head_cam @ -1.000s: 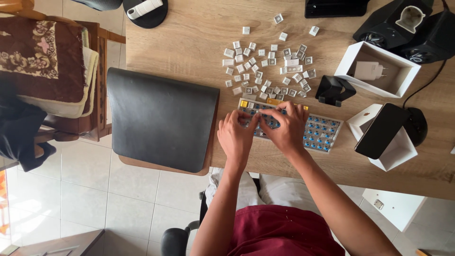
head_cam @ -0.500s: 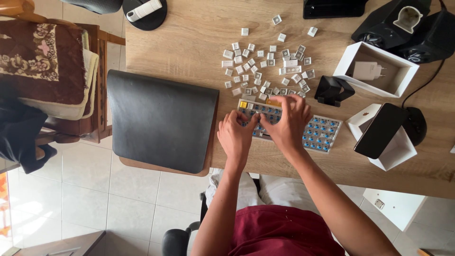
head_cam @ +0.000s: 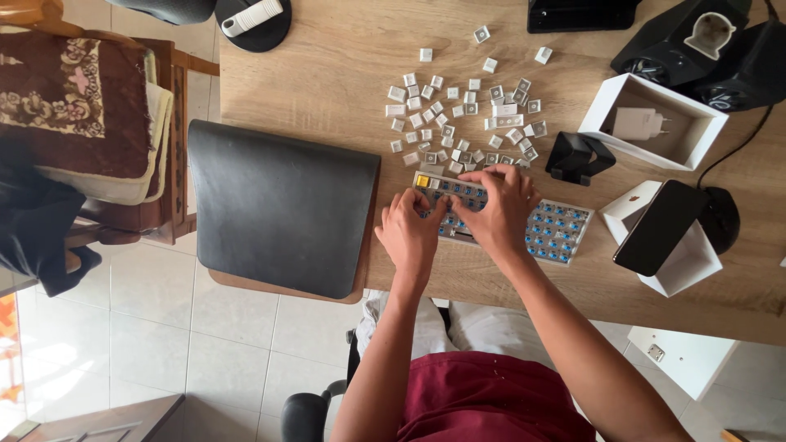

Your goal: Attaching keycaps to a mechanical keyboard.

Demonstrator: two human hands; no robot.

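A small keyboard (head_cam: 561, 229) with bare blue switches lies on the wooden desk (head_cam: 327, 74), with one yellow keycap (head_cam: 422, 181) at its far left corner. My left hand (head_cam: 409, 233) grips its left end, thumb and fingers curled on the switches. My right hand (head_cam: 495, 209) lies over the middle, fingers spread along the far row. What sits under its fingertips is hidden. Several loose white keycaps (head_cam: 463, 119) are scattered just beyond the keyboard.
A black mat (head_cam: 282, 209) hangs over the desk edge on the left. At the right are a black stand (head_cam: 577, 155), a white box with a charger (head_cam: 606, 106), a dark phone (head_cam: 659, 225) on another white box, and black speakers (head_cam: 696, 41). A cushioned chair (head_cam: 74, 90) stands at far left.
My right hand has slid toward the keyboard's far edge and now covers the orange keycap that showed there. The left hand has stayed in place.
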